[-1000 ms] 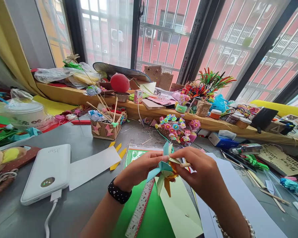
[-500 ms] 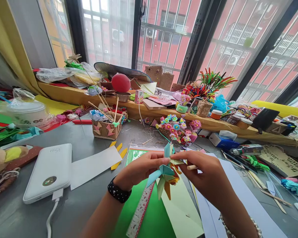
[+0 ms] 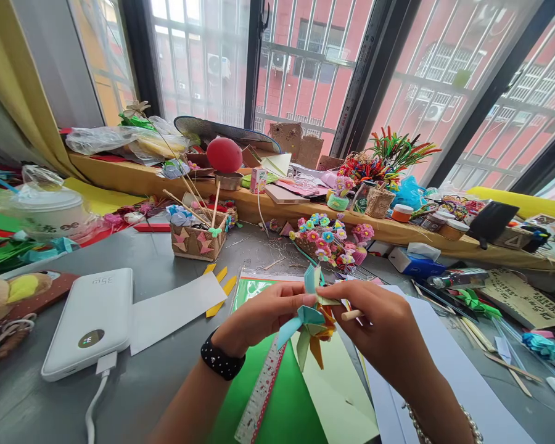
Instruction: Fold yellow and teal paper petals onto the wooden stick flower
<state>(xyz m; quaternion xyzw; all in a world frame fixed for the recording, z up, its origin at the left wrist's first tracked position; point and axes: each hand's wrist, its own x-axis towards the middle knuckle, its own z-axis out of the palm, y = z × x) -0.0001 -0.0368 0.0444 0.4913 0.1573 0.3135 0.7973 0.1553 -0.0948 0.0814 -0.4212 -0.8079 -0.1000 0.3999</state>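
Spreading up and down between left hand point(image 3: 264, 313) and right hand point(image 3: 378, 316), the folded-paper flower point(image 3: 311, 316) is finger-pinched by both.

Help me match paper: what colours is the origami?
Origami: light blue, pale green and orange; head view.

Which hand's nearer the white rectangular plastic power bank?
Left. The left hand is right of the power bank, past the white rectangular paper strip; the right hand is farther right, beyond the blue, green and yellow folded-paper piece.
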